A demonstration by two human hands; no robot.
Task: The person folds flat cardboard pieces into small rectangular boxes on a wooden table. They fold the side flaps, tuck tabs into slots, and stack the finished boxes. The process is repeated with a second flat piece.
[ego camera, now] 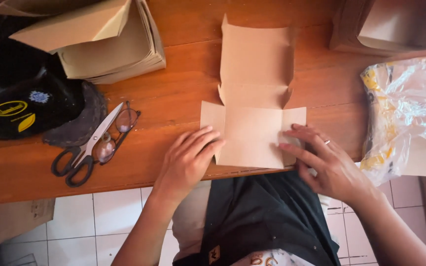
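Observation:
A flat brown cardboard box blank [253,93] lies unfolded on the wooden table [183,103], its near panel reaching the table's front edge. My left hand [189,156] rests palm down on the blank's near left flap, fingers spread. My right hand [325,158], with a ring on one finger, presses the near right flap with its fingertips. Neither hand grips anything.
A stack of flat cardboard blanks [109,44] sits at the back left, with a dark cap [35,111] beside it. Scissors [82,150] and eyeglasses [117,133] lie left of my hands. A folded box [395,24] stands back right; a crumpled plastic bag [410,113] lies on the right.

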